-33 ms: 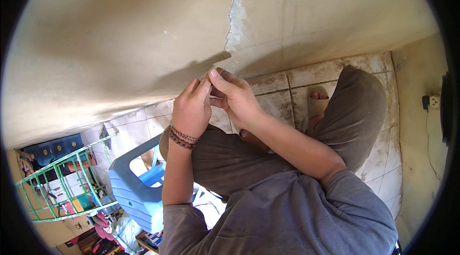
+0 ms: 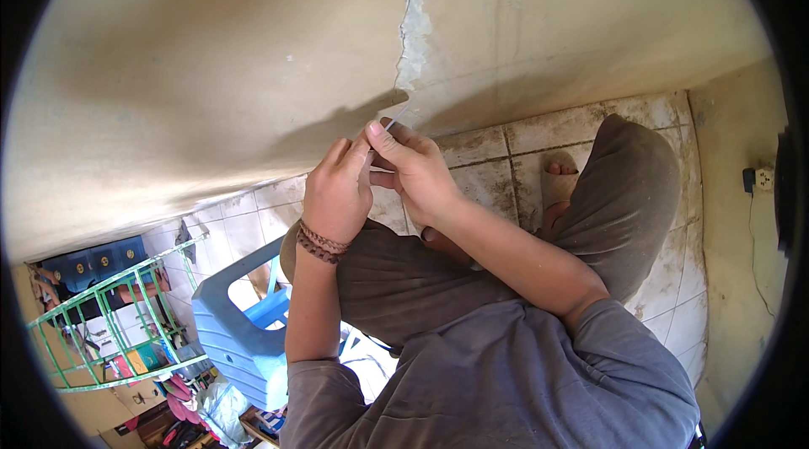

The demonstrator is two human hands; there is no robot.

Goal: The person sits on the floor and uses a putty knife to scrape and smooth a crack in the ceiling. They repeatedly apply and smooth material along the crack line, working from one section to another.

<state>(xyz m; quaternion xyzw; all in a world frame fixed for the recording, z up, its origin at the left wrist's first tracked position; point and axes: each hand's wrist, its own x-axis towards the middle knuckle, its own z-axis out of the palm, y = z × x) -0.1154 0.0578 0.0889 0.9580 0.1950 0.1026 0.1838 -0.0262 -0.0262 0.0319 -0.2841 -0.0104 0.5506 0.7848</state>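
My right hand (image 2: 417, 166) and my left hand (image 2: 337, 188) meet in front of the wall (image 2: 211, 53), fingertips pinched together around a thin pale strip (image 2: 398, 118) that sticks out upward to the right. The part inside my fingers is hidden. My left wrist wears braided brown bracelets (image 2: 322, 242). A pale, ragged crack (image 2: 413, 27) runs down the wall above my hands. Below my hands are my bent legs in brown trousers (image 2: 624, 204), one sandalled foot (image 2: 558, 183) resting on dirty white tiles (image 2: 480, 188).
A blue plastic stool (image 2: 236, 344) stands left of me. Farther left are a green metal railing (image 2: 118, 331), a person's limb (image 2: 147, 285) behind it, and a clutter of bags (image 2: 223, 411). At right, a side wall (image 2: 733, 280) carries a socket with a black plug (image 2: 750, 181) and cord.
The thin pale strip shows more clearly above my fingertips, reaching farther up to the right. My hands and body are otherwise almost unmoved.
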